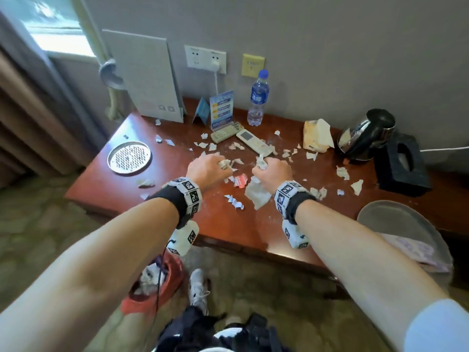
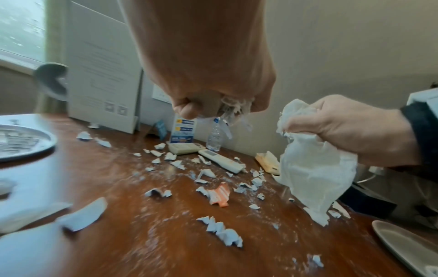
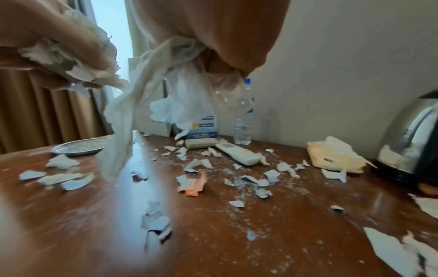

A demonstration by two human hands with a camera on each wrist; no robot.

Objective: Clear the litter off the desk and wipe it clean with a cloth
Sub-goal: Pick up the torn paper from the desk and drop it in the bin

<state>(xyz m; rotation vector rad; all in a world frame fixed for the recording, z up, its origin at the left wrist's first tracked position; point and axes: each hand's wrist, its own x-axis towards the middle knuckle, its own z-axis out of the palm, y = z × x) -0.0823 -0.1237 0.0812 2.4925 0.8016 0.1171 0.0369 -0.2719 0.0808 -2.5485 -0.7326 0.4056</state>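
White paper scraps and a red-and-white wrapper lie scattered with white dust over the red-brown desk. My left hand hovers above the desk's middle and grips a wad of crumpled scraps, which also shows below the fist. Just to its right, my right hand grips a white tissue that hangs down from the fist. The right wrist view shows the tissue dangling over the litter, with the left hand beside it.
At the back stand a water bottle, a sign card, two remotes and a tissue pack. A kettle and black box sit right, a metal tray left. A red bin holding paper is on the floor.
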